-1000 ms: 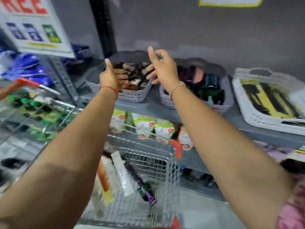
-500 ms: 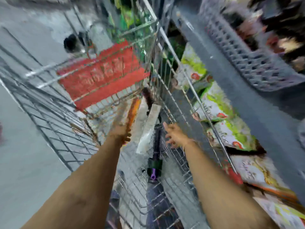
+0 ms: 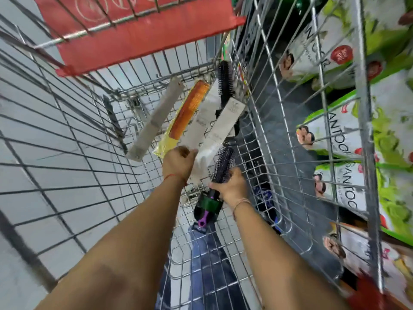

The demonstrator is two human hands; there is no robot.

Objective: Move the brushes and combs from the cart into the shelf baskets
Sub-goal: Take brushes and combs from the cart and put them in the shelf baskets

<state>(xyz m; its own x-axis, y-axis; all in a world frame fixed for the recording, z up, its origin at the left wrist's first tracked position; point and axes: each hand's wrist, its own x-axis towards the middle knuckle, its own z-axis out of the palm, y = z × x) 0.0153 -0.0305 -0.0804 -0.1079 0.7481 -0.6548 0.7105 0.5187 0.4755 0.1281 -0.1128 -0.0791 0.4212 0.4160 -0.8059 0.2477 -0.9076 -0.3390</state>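
Head view: wire cart (image 3: 263, 135) interior. Right hand (image 3: 232, 185), fingers closed round the round brush (image 3: 220, 170) above cart floor. Left hand (image 3: 177, 162), fingers closed on white-packaged comb (image 3: 213, 136). Orange comb (image 3: 190, 110), second brush (image 3: 225, 82) lying beyond.

A red plastic flap printed with pale circular outlines (image 3: 138, 30) hangs at the far end, tilted behind the wire bars. Green-and-white printed packets bearing small portraits and a red round badge (image 3: 330, 52) lie stacked on the shelf to the right, seen through the mesh. A grey tiled floor (image 3: 55, 135) shows on the left. Blue denim fabric (image 3: 210, 260) is visible below the wire bottom.
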